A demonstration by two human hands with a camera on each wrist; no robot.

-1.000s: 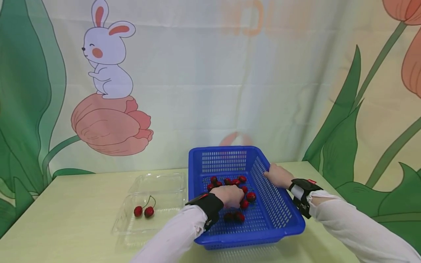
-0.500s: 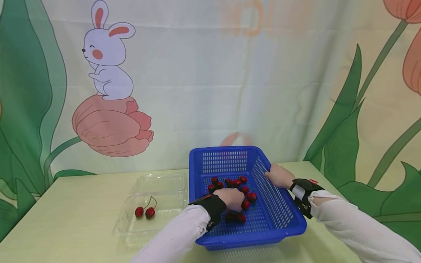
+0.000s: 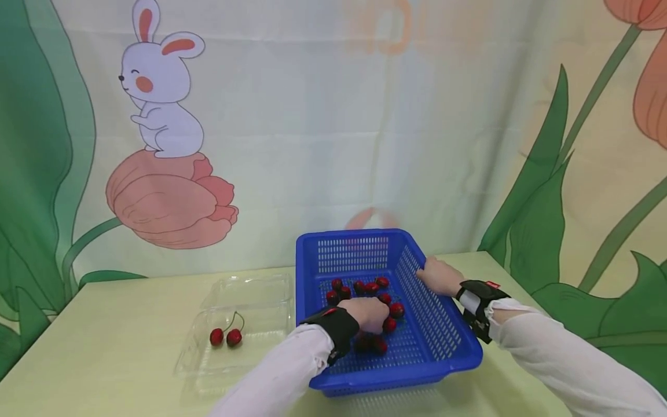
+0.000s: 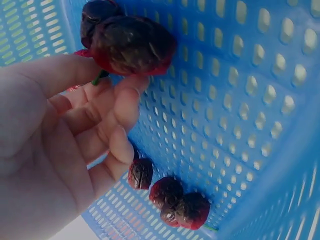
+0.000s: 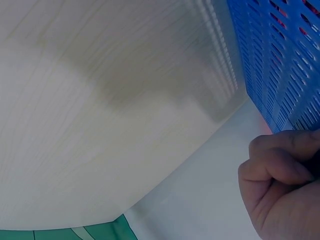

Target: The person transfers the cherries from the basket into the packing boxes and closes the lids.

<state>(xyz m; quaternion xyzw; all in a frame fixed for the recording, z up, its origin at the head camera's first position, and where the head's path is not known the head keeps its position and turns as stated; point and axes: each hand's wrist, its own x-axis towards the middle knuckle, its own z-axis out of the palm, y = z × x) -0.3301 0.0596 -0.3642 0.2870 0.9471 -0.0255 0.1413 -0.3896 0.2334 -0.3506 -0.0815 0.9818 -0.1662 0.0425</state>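
My left hand (image 3: 370, 315) reaches down into a blue perforated plastic basket (image 3: 393, 377) among several dark red cherries (image 3: 396, 310). In the left wrist view, its thumb and forefinger close on a cherry (image 4: 134, 44), with a bit of green stem (image 4: 100, 76) showing beneath; the thumb tip is partly hidden. Other cherries (image 4: 167, 192) lie on the basket floor past the curled fingers. My right hand (image 3: 440, 277) grips the basket's right rim with bent fingers, as the right wrist view also shows.
Left of the basket, an open clear plastic clamshell box (image 3: 203, 356) contains two cherries (image 3: 234, 337) with stems. Both stand on a pale wood-grain table (image 3: 114, 341). A printed curtain (image 3: 292, 145) hangs behind the table's far edge.
My left hand shifts slightly to the right among the cherries, mostly in the first half second. My right hand keeps its hold on the rim. The whole view drifts a little.
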